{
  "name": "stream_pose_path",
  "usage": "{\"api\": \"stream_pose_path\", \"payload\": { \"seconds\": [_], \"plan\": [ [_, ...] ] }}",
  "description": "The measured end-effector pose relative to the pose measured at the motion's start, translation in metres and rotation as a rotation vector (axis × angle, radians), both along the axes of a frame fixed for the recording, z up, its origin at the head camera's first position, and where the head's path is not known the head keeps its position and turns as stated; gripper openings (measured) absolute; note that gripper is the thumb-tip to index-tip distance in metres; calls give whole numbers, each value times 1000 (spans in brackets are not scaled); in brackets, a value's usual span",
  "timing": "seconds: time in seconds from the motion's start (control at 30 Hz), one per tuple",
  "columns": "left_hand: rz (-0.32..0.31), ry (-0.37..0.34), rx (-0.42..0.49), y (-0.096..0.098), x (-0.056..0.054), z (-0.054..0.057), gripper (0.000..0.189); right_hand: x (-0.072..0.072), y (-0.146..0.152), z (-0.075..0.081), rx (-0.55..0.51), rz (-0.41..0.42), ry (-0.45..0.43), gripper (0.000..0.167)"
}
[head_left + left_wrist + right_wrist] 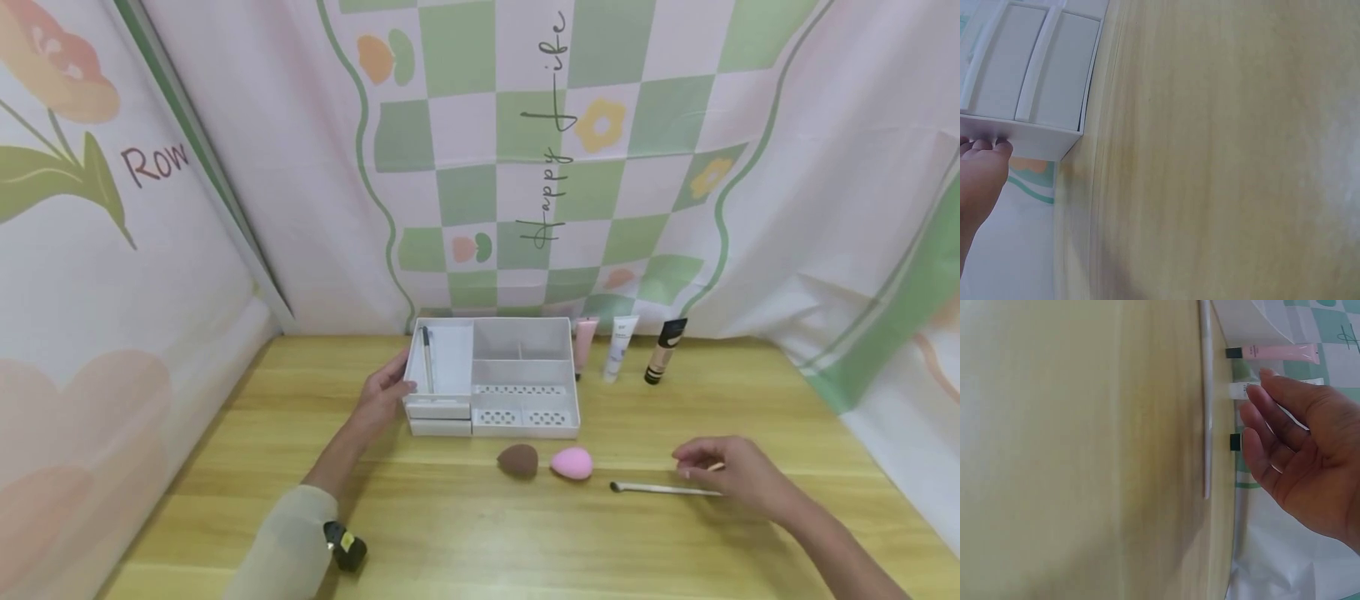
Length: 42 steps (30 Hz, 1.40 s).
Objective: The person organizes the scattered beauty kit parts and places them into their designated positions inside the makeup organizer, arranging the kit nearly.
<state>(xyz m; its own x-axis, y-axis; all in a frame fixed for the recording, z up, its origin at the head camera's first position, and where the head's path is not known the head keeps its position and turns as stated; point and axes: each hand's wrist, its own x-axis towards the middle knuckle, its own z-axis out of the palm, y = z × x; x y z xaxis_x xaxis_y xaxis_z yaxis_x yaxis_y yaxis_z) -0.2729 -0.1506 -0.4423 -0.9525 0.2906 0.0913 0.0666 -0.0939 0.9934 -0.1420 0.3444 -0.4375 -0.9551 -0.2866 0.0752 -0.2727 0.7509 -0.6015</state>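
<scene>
A white desktop organizer with compartments and two small drawers stands at the back of the table. My left hand holds its left side; the fingertips lie against the side wall in the left wrist view, and the thumb reaches over the front corner. A slim makeup brush lies in the organizer's left top tray. At the right, my right hand hovers close over a white-handled makeup brush on the table. Its fingers are loosely bent with nothing between them in the right wrist view.
A brown makeup sponge and a pink makeup sponge lie before the organizer. Right of it stand a pink tube, a white tube and a black-and-tan tube. Patterned curtains close off the back and sides.
</scene>
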Motion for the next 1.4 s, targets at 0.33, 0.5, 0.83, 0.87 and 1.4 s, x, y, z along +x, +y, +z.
{"api": "stream_pose_path", "payload": {
  "seconds": [0.33,0.5,0.83,0.87,1.4],
  "plan": [
    [-14,1,25,0,-1,-1,68,5,3,-21,-26,76,-27,18],
    [-5,-7,14,0,0,-1,69,5,1,-26,-33,105,-41,16],
    [12,-31,-15,0,0,-1,68,4,1,-34,-19,140,77,9],
    [12,-30,-16,1,0,-1,68,4,1,-35,-17,139,83,9],
    [-11,-28,-4,-1,-1,-1,67,4,-2,-41,-26,169,174,14]
  ]
}}
